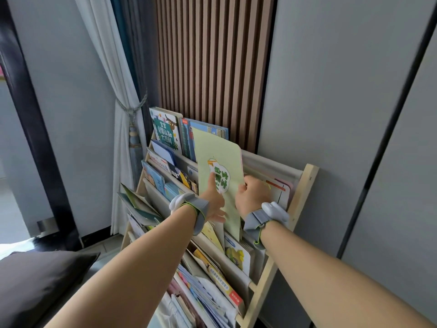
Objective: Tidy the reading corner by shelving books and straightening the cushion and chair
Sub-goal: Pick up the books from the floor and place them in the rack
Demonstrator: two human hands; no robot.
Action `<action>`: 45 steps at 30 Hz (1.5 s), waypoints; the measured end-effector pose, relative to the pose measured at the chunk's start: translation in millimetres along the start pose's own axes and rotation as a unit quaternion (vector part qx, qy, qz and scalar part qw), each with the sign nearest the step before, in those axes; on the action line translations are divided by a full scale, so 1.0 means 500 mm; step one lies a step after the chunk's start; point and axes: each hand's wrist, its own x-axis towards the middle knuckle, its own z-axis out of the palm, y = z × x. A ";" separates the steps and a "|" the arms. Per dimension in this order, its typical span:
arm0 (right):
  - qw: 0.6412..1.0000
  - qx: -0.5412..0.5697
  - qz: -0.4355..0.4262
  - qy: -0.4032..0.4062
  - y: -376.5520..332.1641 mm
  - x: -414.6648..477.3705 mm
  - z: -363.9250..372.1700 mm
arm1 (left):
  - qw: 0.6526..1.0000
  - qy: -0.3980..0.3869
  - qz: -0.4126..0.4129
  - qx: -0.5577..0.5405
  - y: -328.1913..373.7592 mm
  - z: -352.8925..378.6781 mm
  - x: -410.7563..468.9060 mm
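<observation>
1. Green book: centre of frame, standing upright against the book rack. Its lower edge dips towards a middle fabric pocket, and its top covers part of the blue books in the top row. Whether it is fully seated I cannot tell, since the wrists hide the bottom edge.
2. Reason for the pose, as I judge it: the book is kept near vertical and parallel to the pocket fronts so it can slide down between the books already filed there.
3. Right hand: right of centre, fingers curled, gripping the book's right edge. It probably carries the weight and steers.
4. Left hand: fingers spread and mostly straight, laid flat on the front cover, index finger pointing up over the printed title patch. It looks like a steadying press rather than a grip.
5. Cushion: dark, lower left of frame, well apart from the rack and untouched. The chair is not in view.
6. Stage estimate: shelving in progress, with cushion and chair steps outstanding.
</observation>
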 end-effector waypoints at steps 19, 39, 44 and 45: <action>0.989 -0.025 0.066 -0.131 0.076 -0.090 0.065 | 0.982 0.142 0.073 0.097 -0.049 -0.035 0.001; 0.975 -0.128 0.059 -0.172 0.143 -0.092 0.078 | 0.888 0.015 0.099 0.449 -0.132 0.027 0.032; 0.969 -0.139 0.042 -0.202 0.148 -0.093 0.091 | 0.857 0.013 0.100 0.505 -0.153 0.034 0.025; 0.972 -0.132 0.037 -0.193 0.150 -0.095 0.093 | 0.866 0.013 0.100 0.489 -0.153 0.033 0.022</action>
